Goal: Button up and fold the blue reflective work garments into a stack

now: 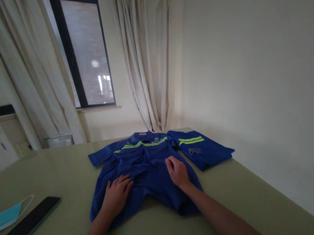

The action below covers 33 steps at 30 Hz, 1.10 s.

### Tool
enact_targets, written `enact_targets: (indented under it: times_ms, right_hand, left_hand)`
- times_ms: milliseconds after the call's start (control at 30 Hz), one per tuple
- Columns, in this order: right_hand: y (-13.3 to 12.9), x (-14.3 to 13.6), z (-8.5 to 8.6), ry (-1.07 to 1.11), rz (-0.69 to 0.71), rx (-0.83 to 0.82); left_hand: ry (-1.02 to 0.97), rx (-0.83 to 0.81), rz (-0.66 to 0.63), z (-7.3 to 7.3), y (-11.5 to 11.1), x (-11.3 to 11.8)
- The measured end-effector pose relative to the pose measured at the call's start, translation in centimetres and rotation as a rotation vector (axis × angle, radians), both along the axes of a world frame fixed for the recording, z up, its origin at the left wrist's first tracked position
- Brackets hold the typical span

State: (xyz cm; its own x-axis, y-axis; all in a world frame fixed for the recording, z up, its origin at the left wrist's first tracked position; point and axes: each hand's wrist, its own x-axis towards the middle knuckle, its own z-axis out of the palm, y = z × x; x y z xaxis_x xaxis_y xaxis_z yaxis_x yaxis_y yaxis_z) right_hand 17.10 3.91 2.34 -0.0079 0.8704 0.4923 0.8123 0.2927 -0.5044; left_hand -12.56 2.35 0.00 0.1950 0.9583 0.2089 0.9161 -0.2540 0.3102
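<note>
A blue short-sleeved work shirt (154,170) with yellow-green stripes across the chest lies spread on the table, its collar at the far side and its hem towards me. Creases run over its middle. My left hand (118,193) lies on the lower left part of the shirt, palm down and fingers stretched out. On the lower right part rests my right hand (178,171), closed with the fingers curled in. Whether cloth is caught inside those fingers is hidden. Beside the right sleeve lies a folded blue garment (208,153) with similar stripes and a dark print.
On the left of the glossy greenish table (57,170) lie a light blue face mask (4,220) and a long dark flat object (25,228), perhaps a phone. A pale wall (258,76) borders the right side. Curtains (149,54) hang beyond the far edge.
</note>
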Motion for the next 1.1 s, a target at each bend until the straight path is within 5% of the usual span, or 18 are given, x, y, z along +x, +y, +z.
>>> enact_targets:
  times_ms: [167, 367, 433, 600, 733, 867, 1000, 1100]
  right_hand:
    - [-4.0, 2.1, -0.6, -0.112, -0.02, -0.228]
    - [-4.5, 4.8, 0.4, -0.088, -0.016, -0.505]
    - [-4.5, 5.1, 0.7, -0.133, -0.01, -0.535]
    - [-5.4, 5.4, 1.2, -0.191, 0.093, -0.514]
    - [-6.0, 6.0, 1.8, -0.171, 0.106, -0.572]
    - [-5.5, 7.5, 2.3, -0.06, 0.194, -0.731]
    - [-5.1, 8.0, 3.7, 0.243, 0.35, -0.569]
    - [-6.3, 5.8, 4.9, 0.458, 0.399, -0.331]
  left_hand:
    - [-0.337, 0.176, 0.022, 0.9, -1.6, -1.2]
    - [-0.546, -0.25, -0.204, 3.8, -5.7, 0.2]
    - [-0.524, -0.343, -0.279, 4.1, -6.4, 1.4]
    - [-0.178, -0.182, -0.328, 2.1, -6.7, 3.4]
    - [-0.007, -0.225, -0.358, 0.8, -6.6, 3.1]
    - [0.019, -0.285, -0.358, 1.2, -6.5, 2.4]
    - [-0.011, -0.226, -0.349, 2.4, -7.1, 3.3]
    - [-0.044, -0.126, -0.484, 3.0, -8.3, 5.3]
